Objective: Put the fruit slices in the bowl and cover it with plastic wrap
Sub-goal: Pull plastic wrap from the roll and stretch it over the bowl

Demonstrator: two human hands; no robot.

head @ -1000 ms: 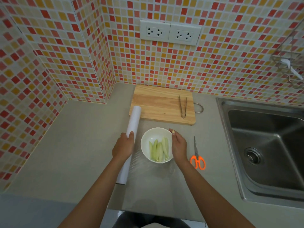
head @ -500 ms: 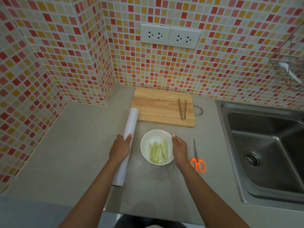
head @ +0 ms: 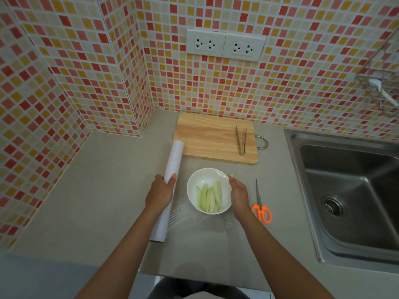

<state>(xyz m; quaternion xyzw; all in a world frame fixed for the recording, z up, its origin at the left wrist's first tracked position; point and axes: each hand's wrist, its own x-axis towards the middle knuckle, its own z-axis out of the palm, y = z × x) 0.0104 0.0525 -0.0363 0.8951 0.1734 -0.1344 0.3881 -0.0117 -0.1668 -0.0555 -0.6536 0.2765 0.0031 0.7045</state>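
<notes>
A white bowl [head: 201, 182] on the grey counter holds several pale green fruit slices [head: 209, 199]. Clear plastic wrap [head: 187, 216] stretches from a white roll [head: 172, 162] across the bowl, with a glint over its far rim. My left hand [head: 160, 192] grips the roll, left of the bowl. My right hand [head: 238, 194] rests against the bowl's right rim and presses the film there, fingers curled.
A wooden cutting board [head: 213, 137] with metal tongs [head: 241, 141] lies behind the bowl. Orange-handled scissors [head: 260, 203] lie just right of my right hand. A steel sink [head: 349, 197] fills the right side. Tiled walls close off the left and back.
My left hand has slid up along the roll, away from me. My right hand stays at the bowl's right rim, and the film now lies over the far rim.
</notes>
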